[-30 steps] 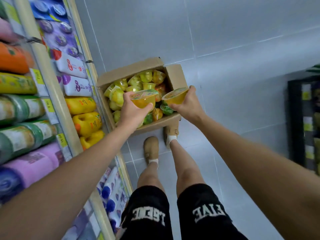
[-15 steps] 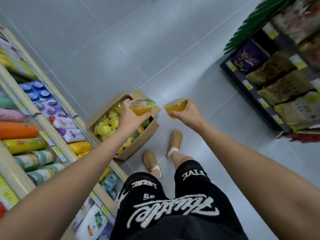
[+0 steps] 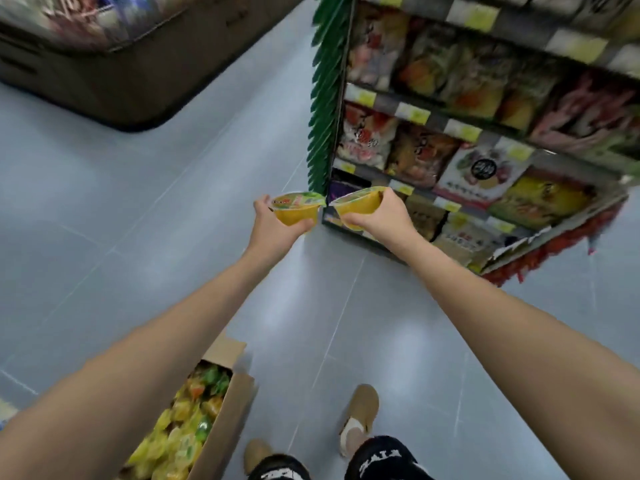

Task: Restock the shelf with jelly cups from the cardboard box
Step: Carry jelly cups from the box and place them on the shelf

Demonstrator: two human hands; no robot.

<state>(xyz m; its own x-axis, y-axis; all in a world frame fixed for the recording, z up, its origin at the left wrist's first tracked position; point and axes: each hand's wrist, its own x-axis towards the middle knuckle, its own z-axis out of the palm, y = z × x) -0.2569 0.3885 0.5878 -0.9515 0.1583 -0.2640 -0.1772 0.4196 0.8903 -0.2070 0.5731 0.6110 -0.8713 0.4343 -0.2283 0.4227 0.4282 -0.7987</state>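
Head view: left grip and right grip had swung away from the cardboard box toward the snack shelf. Each was curled round one yellow jelly cup: left cup level, right cup tilted, rims nearly touching. Both were held well out ahead. The box sat lower left on the floor, packed with mixed cups.

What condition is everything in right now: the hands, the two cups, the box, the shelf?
Left hand: grips the left jelly cup from below.
Right hand: grips the right jelly cup.
Left jelly cup: sealed, lifted, nearly upright.
Right jelly cup: sealed, lifted, tilted.
Cardboard box: open, on the floor, holding many loose cups.
Shelf: stocked with snack bags; neither cup placed yet.
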